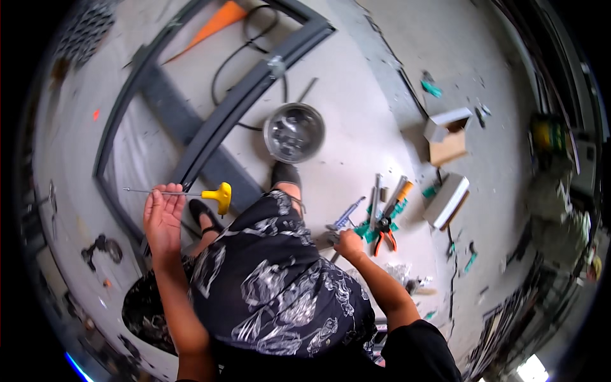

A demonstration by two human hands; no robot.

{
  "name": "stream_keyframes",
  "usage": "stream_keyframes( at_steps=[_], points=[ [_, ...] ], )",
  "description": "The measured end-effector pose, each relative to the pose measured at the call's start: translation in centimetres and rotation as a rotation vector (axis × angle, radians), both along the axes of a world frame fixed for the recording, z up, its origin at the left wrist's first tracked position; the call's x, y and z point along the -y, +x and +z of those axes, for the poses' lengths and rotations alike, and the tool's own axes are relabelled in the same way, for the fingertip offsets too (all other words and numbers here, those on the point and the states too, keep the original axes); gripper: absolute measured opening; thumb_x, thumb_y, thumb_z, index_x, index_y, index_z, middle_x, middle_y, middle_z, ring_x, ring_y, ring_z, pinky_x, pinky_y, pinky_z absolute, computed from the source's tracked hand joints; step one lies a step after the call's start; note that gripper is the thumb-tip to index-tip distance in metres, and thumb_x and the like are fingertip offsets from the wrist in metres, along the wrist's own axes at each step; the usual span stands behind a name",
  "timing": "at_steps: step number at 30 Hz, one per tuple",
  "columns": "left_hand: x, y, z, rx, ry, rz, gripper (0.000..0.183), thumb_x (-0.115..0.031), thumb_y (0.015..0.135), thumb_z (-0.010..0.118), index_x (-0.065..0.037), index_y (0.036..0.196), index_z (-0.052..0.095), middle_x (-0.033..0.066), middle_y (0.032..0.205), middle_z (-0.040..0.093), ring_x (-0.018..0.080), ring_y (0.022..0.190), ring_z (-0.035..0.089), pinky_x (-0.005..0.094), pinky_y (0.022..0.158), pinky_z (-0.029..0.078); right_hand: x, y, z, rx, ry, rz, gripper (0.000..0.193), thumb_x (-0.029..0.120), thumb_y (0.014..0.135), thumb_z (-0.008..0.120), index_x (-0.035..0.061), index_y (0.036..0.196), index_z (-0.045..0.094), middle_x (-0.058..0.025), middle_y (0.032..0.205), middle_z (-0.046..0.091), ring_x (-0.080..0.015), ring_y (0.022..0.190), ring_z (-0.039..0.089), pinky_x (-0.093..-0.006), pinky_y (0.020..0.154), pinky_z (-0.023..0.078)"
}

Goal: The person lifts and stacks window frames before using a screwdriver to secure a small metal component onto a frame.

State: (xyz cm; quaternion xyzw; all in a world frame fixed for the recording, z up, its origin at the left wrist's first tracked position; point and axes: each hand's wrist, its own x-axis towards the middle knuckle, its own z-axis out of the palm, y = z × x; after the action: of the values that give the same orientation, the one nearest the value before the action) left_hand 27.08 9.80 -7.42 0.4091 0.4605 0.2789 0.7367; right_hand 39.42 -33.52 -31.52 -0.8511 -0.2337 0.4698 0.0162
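Head view looked down on a person crouched on a grey concrete floor (pixel 356 102). At the left, the left hand (pixel 163 219) was raised palm-up with fingers loosely spread, a long thin metal hex key with a yellow T-shaped plastic handle (pixel 218 196) resting across its fingertips, above a dark grey metal window frame (pixel 210 137) that lay flat on the floor. Further right stood a round shiny steel bowl (pixel 294 132) of small hardware. The right hand (pixel 349 244) was curled down over a scatter of tools, touching something I could not make out, beside orange-handled pliers (pixel 384 234). Two open cardboard boxes (pixel 447 135) lay further right.
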Motion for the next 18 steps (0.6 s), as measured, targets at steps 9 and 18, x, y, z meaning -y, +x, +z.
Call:
stream_keyframes(
  at_steps=[9, 18],
  points=[
    [4.7, -12.9, 4.0, 0.078, 0.057, 0.369, 0.023, -0.027, 0.097, 0.058, -0.008, 0.110, 0.059, 0.0055, 0.105, 0.065, 0.0196, 0.102, 0.062, 0.0340, 0.089, 0.050, -6.7, 22.4, 13.5, 0.556, 0.802, -0.313, 0.034, 0.015, 0.071, 0.079, -0.0005, 0.098, 0.066, -0.0133, 0.083, 0.067, -0.0263, 0.071, 0.064, -0.0368, 0.067, 0.051],
    [6.4, -15.2, 4.5, 0.074, 0.078, 0.455, 0.022, -0.026, 0.097, 0.057, -0.006, 0.105, 0.060, 0.0055, 0.095, 0.066, 0.0200, 0.094, 0.066, 0.0324, 0.083, 0.052, -31.9, 18.6, 40.5, 0.272, 1.237, -0.025, 0.032, 0.010, 0.081, 0.070, -0.0030, 0.109, 0.060, -0.0061, 0.083, 0.064, -0.0108, 0.072, 0.061, -0.0232, 0.064, 0.050]
  ],
)
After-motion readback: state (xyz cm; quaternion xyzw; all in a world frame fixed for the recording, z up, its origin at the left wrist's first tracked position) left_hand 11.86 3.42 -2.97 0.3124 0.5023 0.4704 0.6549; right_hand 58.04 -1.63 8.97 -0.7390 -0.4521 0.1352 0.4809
